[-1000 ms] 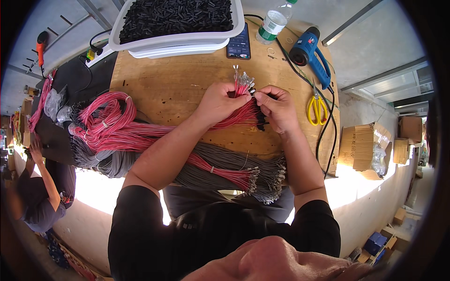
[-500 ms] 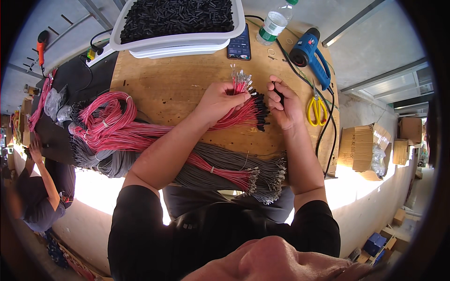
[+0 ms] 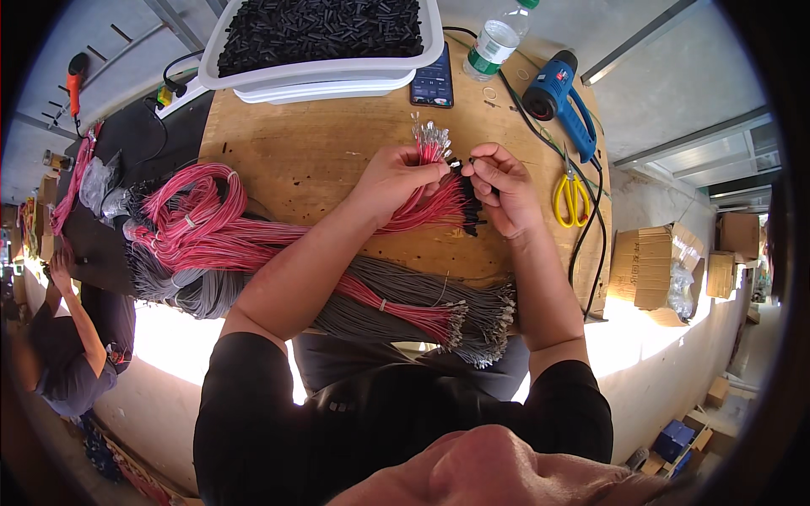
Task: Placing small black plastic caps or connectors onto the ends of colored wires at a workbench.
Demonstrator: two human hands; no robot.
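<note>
Pinching a bundle of red wires [image 3: 422, 198] mid-counter [image 3: 312, 152], the left hand [image 3: 396, 173] has its grip closed around them; the right hand [image 3: 498, 185] nips a small black sleeve [image 3: 457, 164] at the wire tips, narrow grip.

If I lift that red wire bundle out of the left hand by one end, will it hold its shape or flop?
Probably flop: the red wire bundle is thin strands that curve and fan where the left hand pinches them. The loose metal-tipped ends already splay, so strands may slip apart. It looks light; the right hand works it with fingertips only.
</note>
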